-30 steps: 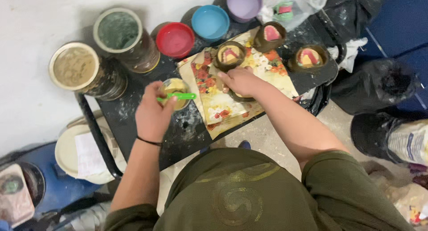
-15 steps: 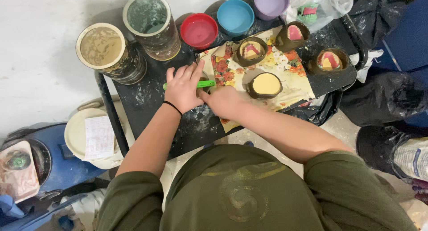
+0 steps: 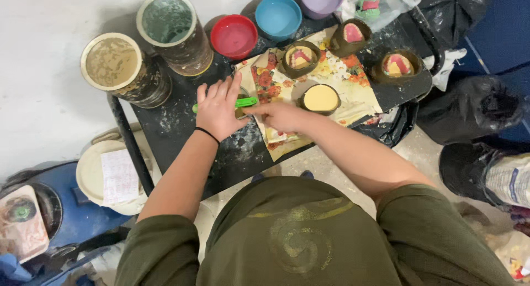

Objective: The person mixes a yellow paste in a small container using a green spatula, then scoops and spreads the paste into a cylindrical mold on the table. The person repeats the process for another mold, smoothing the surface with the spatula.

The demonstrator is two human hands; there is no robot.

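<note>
Green tool (image 3: pixel 243 103) is held over the black table (image 3: pixel 165 126) by two hands.
The tool lies under the left hand (image 3: pixel 218 108), whose fingers are spread flat and barely curled; its tip is met by the right hand (image 3: pixel 279 116), loosely closed, its grip hidden. A yellow-filled cup (image 3: pixel 320 98) stands just right of the tool, on floral paper (image 3: pixel 353 93). A red bowl (image 3: pixel 234 36) sits beyond the tool.

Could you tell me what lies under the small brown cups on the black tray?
A flower-printed sheet lies under the brown cups, spread on the black tray. Its left end is covered by the right hand.
</note>
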